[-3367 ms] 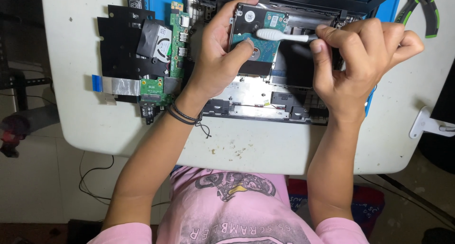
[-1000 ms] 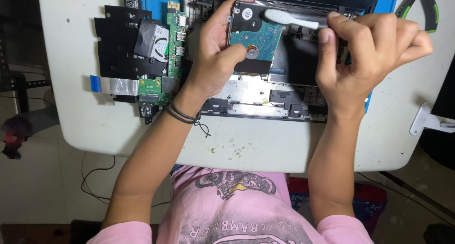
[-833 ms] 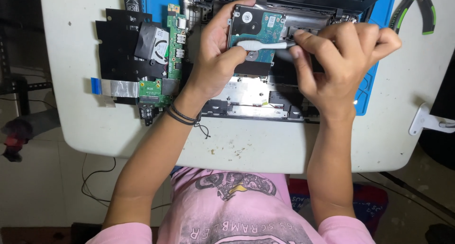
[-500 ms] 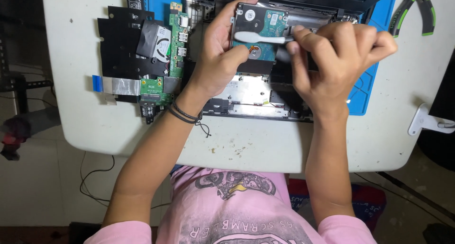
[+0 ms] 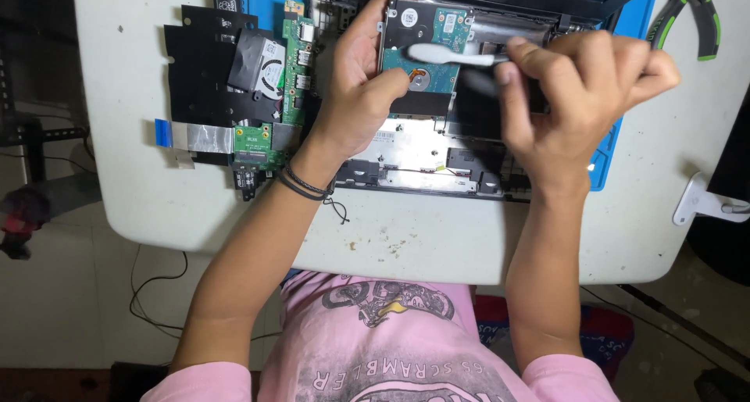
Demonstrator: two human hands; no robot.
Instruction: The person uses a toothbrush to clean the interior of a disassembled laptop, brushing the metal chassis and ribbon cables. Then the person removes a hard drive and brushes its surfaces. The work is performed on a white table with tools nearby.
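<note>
**Bare hard drive getting brushed over an open laptop**

The hard drive (image 5: 422,54) is up off the bench, held tilted over the gutted laptop chassis (image 5: 437,156) with its green circuit board facing the person. It looks like a stiff, dense little slab, not heavy but rigid, and my guess is it's the fragile sort: exposed board, tiny components, and it wouldn't like a knock or a drop. The smooth metal case looks a bit slippery too, so the edges are the sensible place to take hold, fingers kept off the board.

That's pretty much how the left hand (image 5: 359,97) has it: clamped on the drive's left side, fingers curled over the top edge and thumb pressing up near the middle of the board. The right hand (image 5: 582,93) is closed around the handle of a white brush (image 5: 449,54), which looks like a toothbrush, with the head lying across the drive's board. Light, slightly flexy plastic by the look of it.

Further out, a motherboard (image 5: 293,62) with a fan and black shielding sits to the left on the white tabletop (image 5: 406,238), with a flat ribbon cable (image 5: 195,136) trailing off it. A blue work mat (image 5: 617,148) peeks out under the laptop, and green-handled pliers (image 5: 695,19) lie at the far right corner.
</note>
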